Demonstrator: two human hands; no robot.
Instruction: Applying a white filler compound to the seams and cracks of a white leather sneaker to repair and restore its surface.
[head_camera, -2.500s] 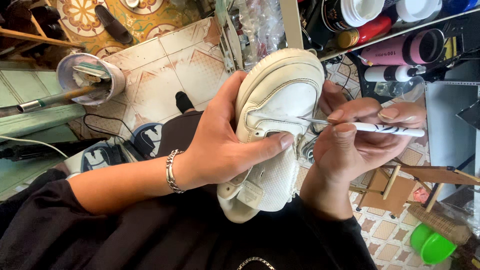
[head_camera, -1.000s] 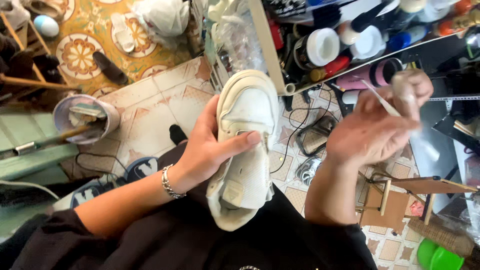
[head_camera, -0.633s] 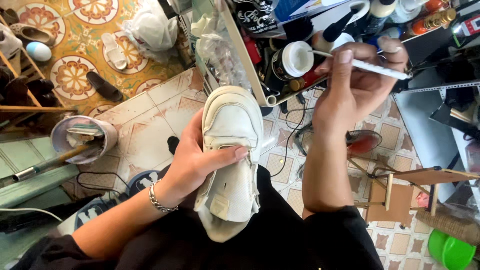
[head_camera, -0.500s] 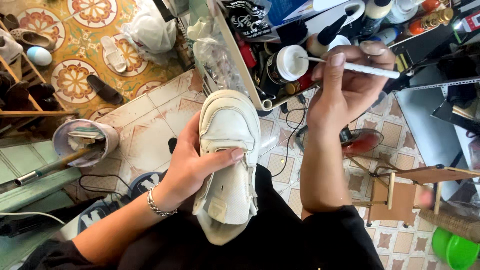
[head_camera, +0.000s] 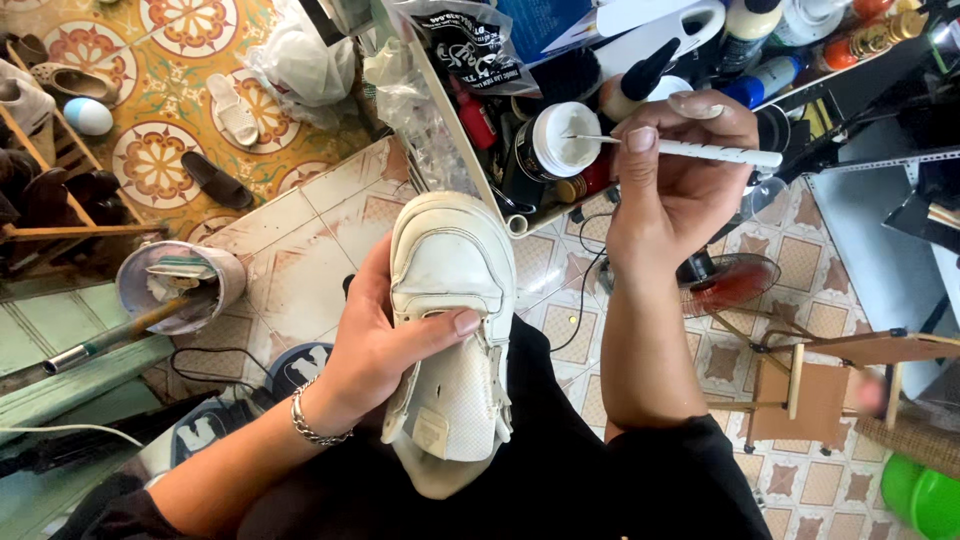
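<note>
My left hand (head_camera: 385, 345) grips a white sneaker (head_camera: 447, 330) around its middle, toe pointing away from me, over my lap. My right hand (head_camera: 680, 175) is raised to the shelf and pinches a thin white brush (head_camera: 700, 150). The brush tip touches the white contents of a small open jar (head_camera: 558, 140) standing among the bottles. A silver bracelet (head_camera: 312, 425) circles my left wrist.
A shelf tray (head_camera: 480, 170) crowded with bottles, tubes and bags runs ahead. A grey bucket (head_camera: 180, 285) with a stick stands at left on the tiled floor. A small red fan (head_camera: 735, 280), a wooden stand (head_camera: 810, 385), cables and sandals (head_camera: 230, 110) lie around.
My right hand lifted the brush off the sneaker and reached up to the white jar on the shelf. My left hand lowered the sneaker toward my lap.
</note>
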